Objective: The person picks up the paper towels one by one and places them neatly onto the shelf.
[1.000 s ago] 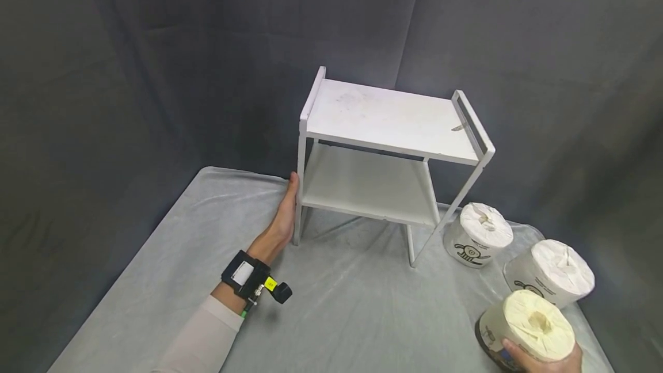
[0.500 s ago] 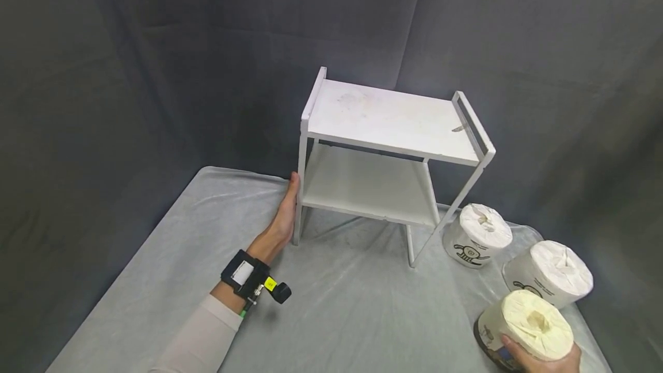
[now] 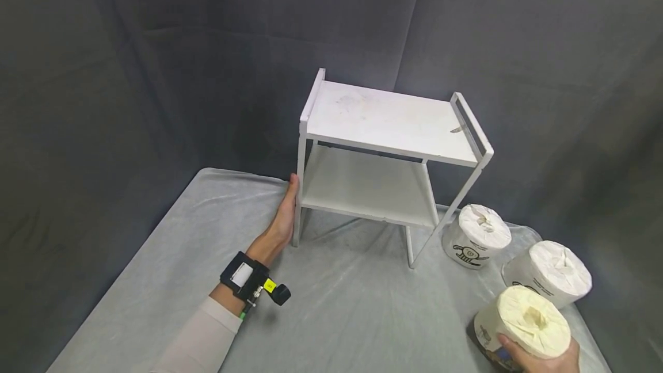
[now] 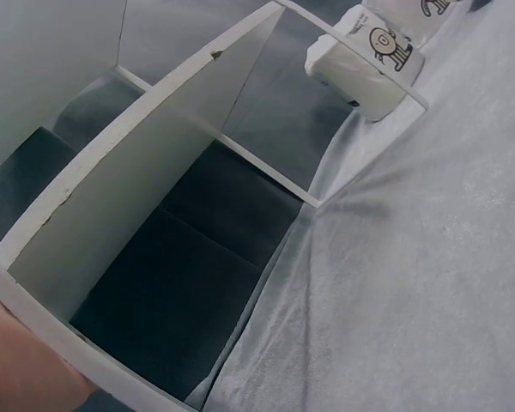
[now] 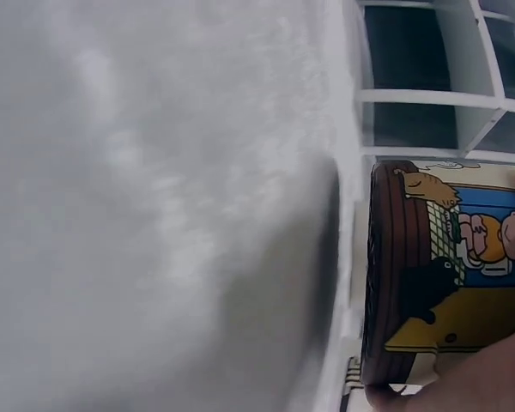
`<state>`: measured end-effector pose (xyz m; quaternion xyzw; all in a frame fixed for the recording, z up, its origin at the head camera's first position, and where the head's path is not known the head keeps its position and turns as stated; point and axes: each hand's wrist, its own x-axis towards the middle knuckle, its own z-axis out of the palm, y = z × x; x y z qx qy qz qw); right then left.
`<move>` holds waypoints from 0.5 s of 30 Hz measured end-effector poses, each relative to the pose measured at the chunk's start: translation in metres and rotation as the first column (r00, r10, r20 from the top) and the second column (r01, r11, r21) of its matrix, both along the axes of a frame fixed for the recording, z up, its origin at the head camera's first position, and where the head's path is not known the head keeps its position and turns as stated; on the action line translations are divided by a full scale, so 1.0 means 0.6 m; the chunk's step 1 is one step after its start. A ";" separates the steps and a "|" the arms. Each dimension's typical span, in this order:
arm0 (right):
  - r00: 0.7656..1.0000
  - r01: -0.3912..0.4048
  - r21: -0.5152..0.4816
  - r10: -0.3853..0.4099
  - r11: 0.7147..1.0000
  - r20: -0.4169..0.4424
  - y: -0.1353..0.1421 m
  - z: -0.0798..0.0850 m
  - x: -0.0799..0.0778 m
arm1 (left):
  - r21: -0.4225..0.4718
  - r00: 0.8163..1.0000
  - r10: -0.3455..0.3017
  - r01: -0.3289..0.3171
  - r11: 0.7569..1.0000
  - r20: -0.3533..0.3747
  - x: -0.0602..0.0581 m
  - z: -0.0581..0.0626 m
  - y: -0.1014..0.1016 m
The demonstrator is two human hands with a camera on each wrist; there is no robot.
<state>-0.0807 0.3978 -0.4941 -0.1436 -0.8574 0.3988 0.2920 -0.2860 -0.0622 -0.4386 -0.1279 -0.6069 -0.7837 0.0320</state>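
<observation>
White two-tier stand (image 3: 383, 122) apparently being steadied by left hand (image 3: 282, 220), curl unclear; cream paper roll (image 3: 520, 326) being gripped by right hand (image 3: 550, 365); steady carry likely needed.

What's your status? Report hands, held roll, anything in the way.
Left hand against rack's left side. Right hand gripping cream roll. Possible obstacles: white roll right of rack, second white roll just behind cream one.
</observation>
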 end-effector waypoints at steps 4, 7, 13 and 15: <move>0.998 -0.053 0.036 0.054 0.998 -0.022 -0.009 0.018 -0.002 | -0.002 1.000 -0.002 0.002 1.000 0.001 0.002 0.003 0.000; 0.995 -0.091 0.040 0.093 0.995 -0.038 -0.020 0.032 -0.002 | 0.005 1.000 0.000 0.000 1.000 0.002 0.002 0.001 0.000; 0.984 -0.168 0.036 0.170 0.985 -0.054 -0.049 0.062 -0.005 | 0.008 1.000 0.003 -0.003 1.000 -0.006 -0.003 -0.003 0.000; 0.979 -0.193 0.043 0.195 0.980 -0.058 -0.057 0.072 -0.007 | 0.013 1.000 0.002 -0.002 1.000 -0.006 -0.004 -0.003 0.000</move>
